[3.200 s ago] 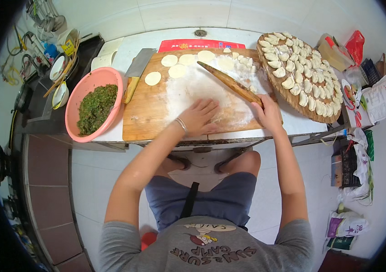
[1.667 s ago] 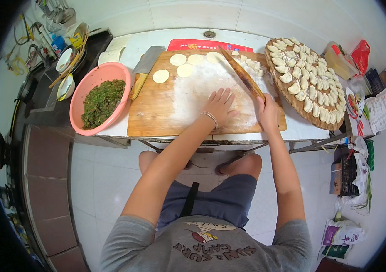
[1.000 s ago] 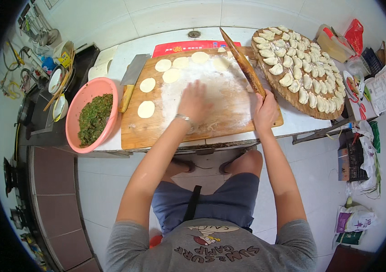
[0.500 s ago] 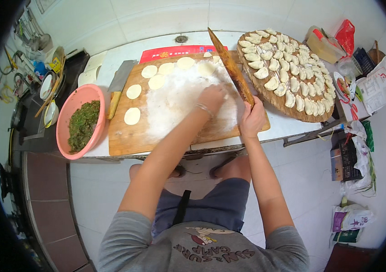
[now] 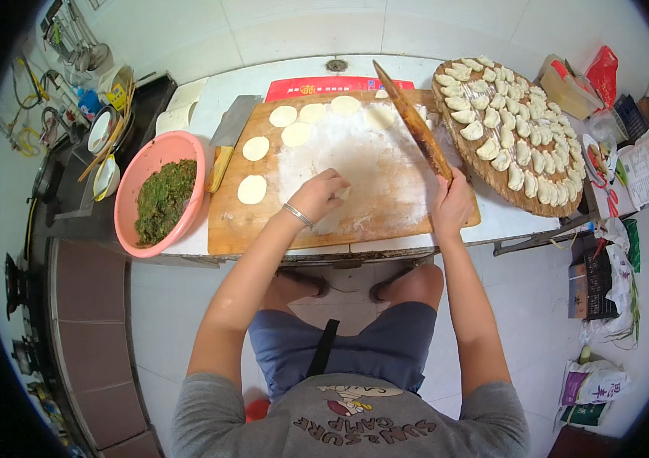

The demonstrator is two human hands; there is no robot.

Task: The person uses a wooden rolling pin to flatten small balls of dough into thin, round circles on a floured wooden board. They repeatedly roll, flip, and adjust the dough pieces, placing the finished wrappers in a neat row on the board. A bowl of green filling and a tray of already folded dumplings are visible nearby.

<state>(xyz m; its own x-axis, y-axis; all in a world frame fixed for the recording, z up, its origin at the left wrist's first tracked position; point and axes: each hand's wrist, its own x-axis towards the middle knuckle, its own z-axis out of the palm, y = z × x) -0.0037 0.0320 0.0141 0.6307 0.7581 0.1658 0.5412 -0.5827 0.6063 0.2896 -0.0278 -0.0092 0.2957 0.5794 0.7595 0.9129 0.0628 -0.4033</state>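
My left hand (image 5: pixel 320 197) is over the floured cutting board (image 5: pixel 225 229), closed on a small pale piece of dough (image 5: pixel 345 192) that shows at its fingertips. At the board's right side, my right hand (image 5: pixel 453 201) grips the near end of a long, tapered wooden rolling pin (image 5: pixel 413 122), which slants away toward the far edge. Several flat round dough wrappers (image 5: pixel 252 189) lie along the board's left and far sides. White flour (image 5: pixel 305 160) covers the middle. More small dough pieces (image 5: pixel 432 119) are partly hidden behind the pin.
Left of the board stands a pink bowl (image 5: pixel 121 183) of green filling (image 5: pixel 166 200). A cleaver (image 5: pixel 234 122) rests at the board's left edge. On the right, a round wooden board (image 5: pixel 468 156) carries several rows of dumplings (image 5: pixel 524 149). Bags (image 5: pixel 648 164) and a plastic container (image 5: pixel 566 90) sit beyond.
My left hand has moved left and nearer from the pin's side, now with a dough piece at its fingertips. My right hand still holds the rolling pin. The whole view has shifted slightly.
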